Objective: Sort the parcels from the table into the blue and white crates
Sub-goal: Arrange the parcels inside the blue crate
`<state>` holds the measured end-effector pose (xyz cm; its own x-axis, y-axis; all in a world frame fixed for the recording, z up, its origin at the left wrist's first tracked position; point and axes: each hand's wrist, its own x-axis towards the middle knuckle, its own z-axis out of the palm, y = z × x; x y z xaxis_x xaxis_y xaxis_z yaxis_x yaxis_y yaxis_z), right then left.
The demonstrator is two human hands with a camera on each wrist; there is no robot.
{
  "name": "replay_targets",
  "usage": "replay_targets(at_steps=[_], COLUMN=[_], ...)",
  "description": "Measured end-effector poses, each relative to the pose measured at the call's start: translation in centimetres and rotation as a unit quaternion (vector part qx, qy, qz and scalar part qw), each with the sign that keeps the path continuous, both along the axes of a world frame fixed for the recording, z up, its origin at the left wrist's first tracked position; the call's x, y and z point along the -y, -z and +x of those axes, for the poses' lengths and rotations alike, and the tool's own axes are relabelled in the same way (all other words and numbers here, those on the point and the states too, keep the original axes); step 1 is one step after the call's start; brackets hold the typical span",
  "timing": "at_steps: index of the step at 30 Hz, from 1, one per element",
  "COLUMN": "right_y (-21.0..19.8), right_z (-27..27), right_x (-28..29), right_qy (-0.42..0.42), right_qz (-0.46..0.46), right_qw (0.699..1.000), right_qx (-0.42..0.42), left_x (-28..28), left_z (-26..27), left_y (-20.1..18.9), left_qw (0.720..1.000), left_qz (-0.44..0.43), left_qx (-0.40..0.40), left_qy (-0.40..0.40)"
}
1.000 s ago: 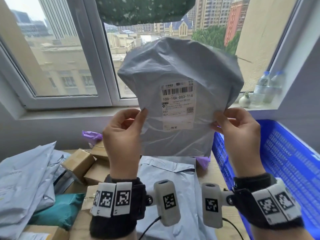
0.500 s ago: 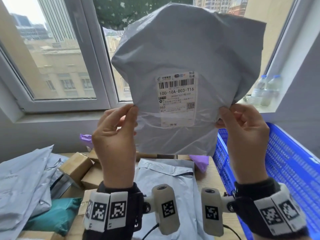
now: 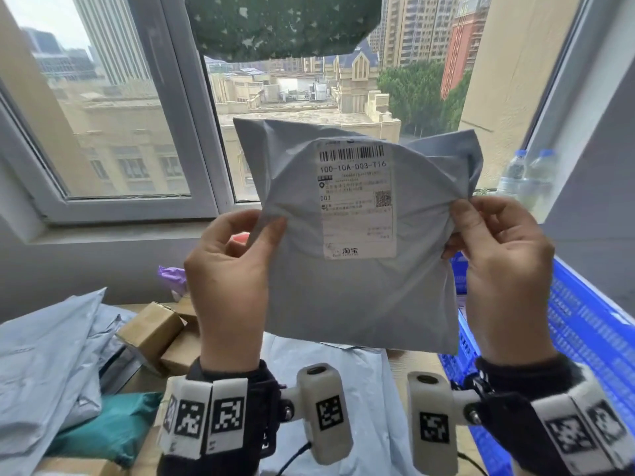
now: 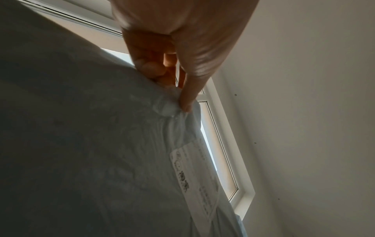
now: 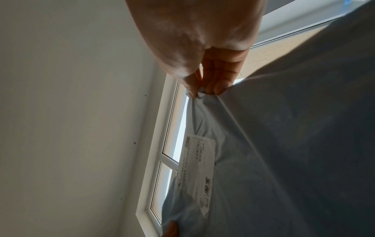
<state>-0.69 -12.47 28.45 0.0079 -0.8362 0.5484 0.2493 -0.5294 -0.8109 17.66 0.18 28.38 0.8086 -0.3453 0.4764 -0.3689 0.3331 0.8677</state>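
I hold a grey poly mailer (image 3: 357, 255) upright above the desk (image 3: 409, 364), my left grip (image 3: 226, 269) and right grip (image 3: 498, 266) each pinching a side edge. It has dropped lower than a moment ago, label (image 3: 357, 201) readable, blue crate (image 3: 591, 331) at the desk's right edge.

Grey parcel (image 3: 360, 297) with white label (image 3: 357, 201), blue crate (image 3: 584, 324), teal bag (image 3: 113, 427), brown boxes (image 3: 151, 331)

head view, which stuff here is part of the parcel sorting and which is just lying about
Part of the job:
grey parcel, held up by the left hand and right hand
blue crate
boxes and bags on the table

Just lying about:
water bottles on the sill
green cloth hanging at the window
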Motion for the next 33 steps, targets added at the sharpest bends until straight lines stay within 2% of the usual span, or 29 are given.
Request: replay_targets(at_steps=[6, 11, 21, 33], right_y=[0.0, 0.3, 0.0, -0.4], right_z=[-0.1, 0.0, -0.2, -0.3], right_x=[-0.3, -0.3, -1.0, -2.0], right_qy=[-0.019, -0.041, -0.028, -0.003], right_qz=[0.018, 0.026, 0.016, -0.024], right_qw=[1.0, 0.998, 0.999, 0.999], right_qx=[0.004, -0.051, 0.038, 0.031], left_x=[0.1, 0.1, -0.1, -0.5], left_z=[-0.1, -0.4, -0.9, -1.4], left_y=[-0.2, -0.1, -0.4, -0.7], left_qw=[0.999, 0.997, 0.993, 0.989], left_qz=[-0.037, -0.071, -0.105, -0.137], left_qx=[0.008, 0.011, 0.046, 0.061], left_qy=[-0.024, 0.004, 0.035, 0.02])
